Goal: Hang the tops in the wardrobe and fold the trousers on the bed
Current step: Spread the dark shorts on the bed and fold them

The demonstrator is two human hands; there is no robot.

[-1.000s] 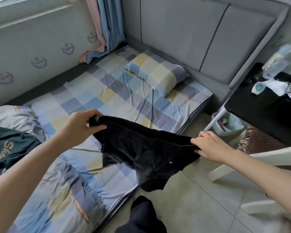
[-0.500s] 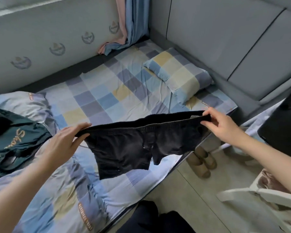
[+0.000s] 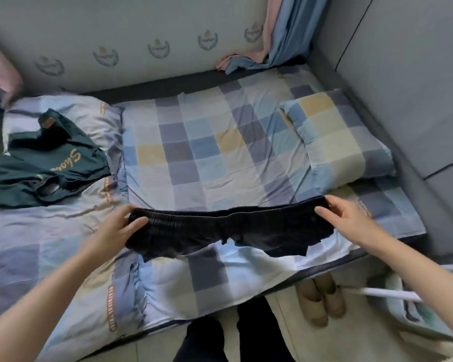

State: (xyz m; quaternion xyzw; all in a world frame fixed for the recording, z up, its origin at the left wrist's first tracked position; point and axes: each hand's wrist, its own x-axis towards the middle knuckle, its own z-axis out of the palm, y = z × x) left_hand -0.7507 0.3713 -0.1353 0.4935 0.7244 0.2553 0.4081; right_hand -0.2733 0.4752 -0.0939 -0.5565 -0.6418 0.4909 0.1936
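A pair of short black trousers (image 3: 228, 231) is stretched flat by its elastic waistband just above the checked bed sheet (image 3: 194, 158). My left hand (image 3: 115, 228) pinches the waistband's left end and my right hand (image 3: 348, 218) pinches its right end. The legs hang toward me and brush the sheet near the bed's front edge. A dark green top (image 3: 45, 163) with cursive lettering lies crumpled on the bed at the left.
A checked pillow (image 3: 338, 134) lies at the right by the grey padded headboard (image 3: 403, 74). A folded quilt (image 3: 63, 257) covers the bed's left part. Slippers (image 3: 319, 301) stand on the floor at the bed edge. A white chair frame (image 3: 392, 293) is at the lower right.
I have turned to face the bed squarely. Both hands carried the black trousers forward and down over the sheet, spreading the waistband wider and level.
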